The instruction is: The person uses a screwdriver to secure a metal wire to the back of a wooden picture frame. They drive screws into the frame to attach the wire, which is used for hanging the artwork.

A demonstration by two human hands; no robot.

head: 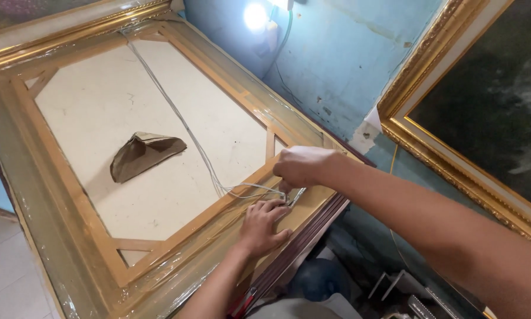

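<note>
While the back of a large picture frame (59, 195) fills the left and centre of the view, its lower right rail is pressed by the left hand (262, 227), fingers spread flat and grasping nothing. Just above, the right hand (301, 166) is clenched around a metal tool (295, 197) at the hanging wire (183, 124), which runs to the upper left. A crumpled brown cloth (142, 155) lies on the backing board (100, 100).

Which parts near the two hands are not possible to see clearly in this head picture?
- Head view: the small metal tool is mostly hidden by the right hand.
- The thin silver wire end is covered by the left hand.
- The right gold-framed dark painting is cut off by the edge.
</note>
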